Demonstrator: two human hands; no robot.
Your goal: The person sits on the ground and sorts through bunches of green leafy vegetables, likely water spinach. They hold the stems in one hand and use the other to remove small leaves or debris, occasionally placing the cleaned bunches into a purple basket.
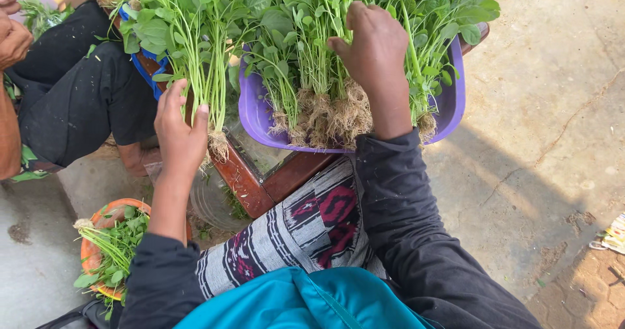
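My left hand (pixel 177 133) is closed around the stems of a bunch of leafy greens (pixel 189 23), held upright with its pale roots hanging just below my fingers. My right hand (pixel 372 49) reaches into a purple plastic basin (pixel 250 111) and rests on the stems of more greens (pixel 312 55) that stand packed in it, roots toward me. Its fingers curl among the stems; I cannot tell whether they grip any. The basin sits on a wooden, glass-topped table (pixel 260 176) above my knees.
An orange bowl (pixel 94 254) with loose greens lies on the ground at lower left. Another person in black trousers (pixel 71 94) sits at the left, their hands at the top left corner. Concrete floor stretches to the right, with a small patterned item (pixel 612 234) at the edge.
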